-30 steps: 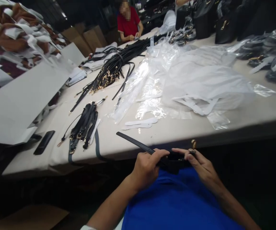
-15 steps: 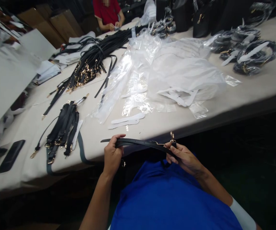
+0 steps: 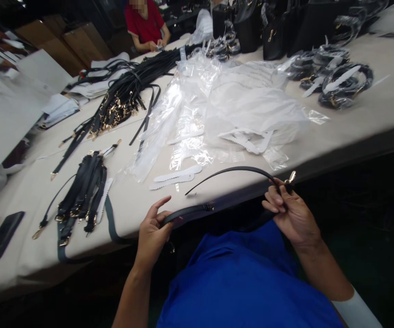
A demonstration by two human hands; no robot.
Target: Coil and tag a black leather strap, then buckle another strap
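I hold a long black strap [image 3: 231,171] in front of my blue shirt, at the near edge of the table [image 3: 354,123]. My right hand [image 3: 291,214] is closed around the strap near its gold clasp [image 3: 290,176], and the strap arcs from there up over the table edge. My left hand [image 3: 152,234] pinches another stretch of the same strap between thumb and fingers, with the index finger raised. Two white scalloped card strips [image 3: 176,175] lie on the table just beyond my hands.
A small bundle of black straps [image 3: 84,191] lies at near left, and a long pile of straps [image 3: 132,86] runs toward a seated person in red [image 3: 144,25]. Clear plastic bags [image 3: 238,100] cover the middle. Bagged coiled straps [image 3: 340,82] sit right; a phone [image 3: 0,237] lies far left.
My hands have drawn apart. The right hand pulled the clasp end out to the right, so the strap now loops up over the table edge. The view shifted slightly.
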